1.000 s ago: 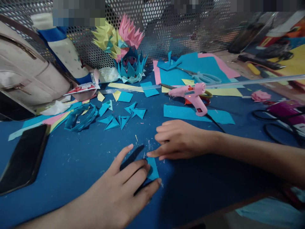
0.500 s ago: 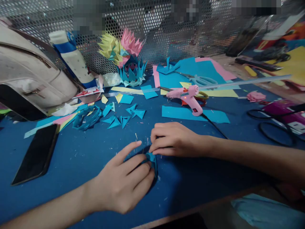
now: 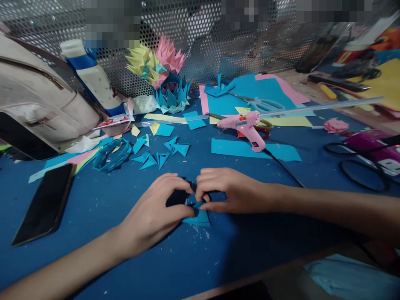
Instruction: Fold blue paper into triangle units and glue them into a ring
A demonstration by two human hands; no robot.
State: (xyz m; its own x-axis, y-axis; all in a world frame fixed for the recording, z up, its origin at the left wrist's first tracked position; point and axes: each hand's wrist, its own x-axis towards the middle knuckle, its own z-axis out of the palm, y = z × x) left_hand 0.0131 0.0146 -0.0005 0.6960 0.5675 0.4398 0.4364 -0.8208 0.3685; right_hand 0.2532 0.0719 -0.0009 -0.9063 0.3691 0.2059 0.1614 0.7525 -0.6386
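Observation:
A small folded piece of blue paper [image 3: 200,219] lies on the blue tabletop between my hands. My left hand [image 3: 153,210] is at its left side, thumb pressed on the paper and fingers curved above it. From the right, my right hand [image 3: 228,189] pinches the upper edge with its thumb and bent fingers. Part of the paper is hidden under the fingertips. Beyond the hands are several folded blue paper points [image 3: 146,160] and a blue paper strip [image 3: 253,150]. A pink glue gun [image 3: 245,127] rests above the strip, its cord trailing right.
A black phone [image 3: 45,204] lies at the left, near a pale bag [image 3: 46,91]. Folded paper flowers [image 3: 170,93] stand by the perforated metal panel [image 3: 203,46]. Blue-handled scissors [image 3: 268,104] rest on paper sheets. A purple device [image 3: 371,148] with black cable sits at the right.
My left hand has shifted up and turned, so its thumb now lies on the paper. The paper's flat face shows more. My right hand has moved slightly down.

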